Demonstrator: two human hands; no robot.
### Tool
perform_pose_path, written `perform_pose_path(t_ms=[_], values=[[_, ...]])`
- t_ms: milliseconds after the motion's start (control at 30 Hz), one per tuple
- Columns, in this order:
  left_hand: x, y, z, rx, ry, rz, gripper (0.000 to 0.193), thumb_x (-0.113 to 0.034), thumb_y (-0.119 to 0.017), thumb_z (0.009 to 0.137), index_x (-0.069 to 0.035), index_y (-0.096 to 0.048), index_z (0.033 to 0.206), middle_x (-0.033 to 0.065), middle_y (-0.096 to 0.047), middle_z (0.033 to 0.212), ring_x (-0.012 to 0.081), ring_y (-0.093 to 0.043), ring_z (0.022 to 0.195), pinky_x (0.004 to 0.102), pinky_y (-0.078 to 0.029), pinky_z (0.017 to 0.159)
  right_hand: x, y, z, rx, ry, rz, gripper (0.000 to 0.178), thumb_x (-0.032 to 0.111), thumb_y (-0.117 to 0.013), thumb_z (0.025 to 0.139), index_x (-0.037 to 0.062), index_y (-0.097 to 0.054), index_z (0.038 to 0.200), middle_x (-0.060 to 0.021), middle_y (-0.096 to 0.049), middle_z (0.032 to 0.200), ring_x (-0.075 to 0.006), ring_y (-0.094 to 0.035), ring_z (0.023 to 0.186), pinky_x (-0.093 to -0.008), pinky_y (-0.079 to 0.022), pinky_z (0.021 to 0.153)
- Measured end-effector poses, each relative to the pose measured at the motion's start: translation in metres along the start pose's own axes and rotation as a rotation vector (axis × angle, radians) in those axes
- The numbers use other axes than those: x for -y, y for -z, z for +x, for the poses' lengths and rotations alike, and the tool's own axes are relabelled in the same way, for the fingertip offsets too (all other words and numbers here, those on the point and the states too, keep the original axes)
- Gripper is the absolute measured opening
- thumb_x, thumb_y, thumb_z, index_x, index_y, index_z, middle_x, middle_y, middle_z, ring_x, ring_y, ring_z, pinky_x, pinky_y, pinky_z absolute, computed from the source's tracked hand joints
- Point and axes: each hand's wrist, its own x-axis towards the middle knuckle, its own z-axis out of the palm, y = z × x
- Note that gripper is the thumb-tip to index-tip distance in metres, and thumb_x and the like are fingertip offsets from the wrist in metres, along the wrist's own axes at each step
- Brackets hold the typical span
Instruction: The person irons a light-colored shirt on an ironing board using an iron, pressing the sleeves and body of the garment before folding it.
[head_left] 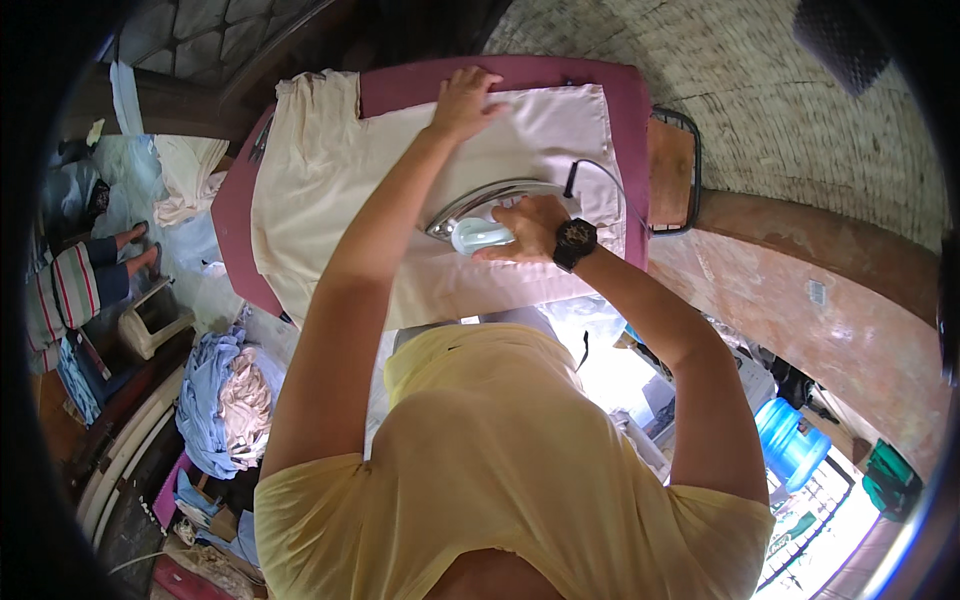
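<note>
Head view showed the right hand (532, 226) wrapped around the pale blue handle of an electric iron (480, 212), fingers closed tight on it. Iron sat soleplate-down on the cream garment (330, 190), near the middle of the maroon ironing board (620, 85); black cord (600, 180) looped off behind the wrist. Left hand (462, 103) lay flat on the far part of the cloth, fingers spread and open, gripping nothing, just pinning it. Iron looked heavy, rigid and likely hot underneath, so the handle was the only sane hold. Garment looked light, limp and prone to creasing; best held by flat palm pressure or at an edge. Laundry pile (225, 400) lay on the floor at left.
</note>
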Motion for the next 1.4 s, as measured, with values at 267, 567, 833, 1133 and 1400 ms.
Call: perform_pose_path(t_ms=[267,567,833,1133,1400], values=[[0.004,-0.019,0.023,0.251,0.206,-0.348,0.018,-0.014,-0.066,0.086,-0.013,-0.063,0.104,0.0056,-0.068,0.101,0.0265,-0.064,0.100,0.0443,-0.047,0.089,-0.054,-0.007,-0.011,-0.580,-0.488,-0.022,0.066,0.064,-0.066,0.081,0.0000,-0.067,0.097,-0.0149,-0.065,0.060,-0.0312,-0.067,0.055,-0.0431,-0.055,0.056],[0.093,0.149,0.014,0.795,0.130,0.430,0.028,-0.031,-0.080,0.074,-0.015,-0.058,0.084,-0.0020,-0.062,0.075,0.0206,-0.058,0.092,0.0446,-0.042,0.084,-0.071,0.057,0.060,-0.406,-0.474,0.100,0.077,0.080,-0.058,0.074,0.0086,-0.072,0.100,-0.0157,-0.071,0.078,-0.0343,-0.070,0.077,-0.0445,-0.057,0.068],[0.117,0.174,-0.032,0.221,0.084,0.410,0.011,-0.020,-0.073,0.080,-0.016,-0.063,0.084,0.0017,-0.065,0.093,0.0281,-0.052,0.112,0.0574,-0.038,0.092,-0.021,0.067,0.101,-0.269,-0.172,0.067,0.077,0.076,-0.063,0.072,0.0091,-0.073,0.109,-0.0155,-0.072,0.087,-0.0338,-0.070,0.084,-0.0443,-0.055,0.080],[0.153,0.259,-0.166,-0.102,0.585,0.657,0.043,-0.046,-0.075,0.076,-0.009,-0.065,0.095,0.0134,-0.062,0.102,0.0368,-0.058,0.103,0.0509,-0.047,0.085,0.016,0.066,0.158,-0.154,0.116,-0.078,0.079,0.079,-0.061,0.071,0.0080,-0.073,0.103,-0.0151,-0.073,0.087,-0.0313,-0.071,0.087,-0.0443,-0.055,0.080],[0.199,0.268,-0.199,-0.003,0.760,0.308,0.053,-0.058,-0.076,0.073,-0.011,-0.070,0.096,0.0114,-0.063,0.098,0.0333,-0.062,0.098,0.0482,-0.048,0.079,0.050,0.066,0.188,-0.059,0.151,-0.106,0.076,0.080,-0.065,0.065,0.0143,-0.074,0.102,-0.0144,-0.073,0.094,-0.0344,-0.070,0.088,-0.0435,-0.055,0.082]])
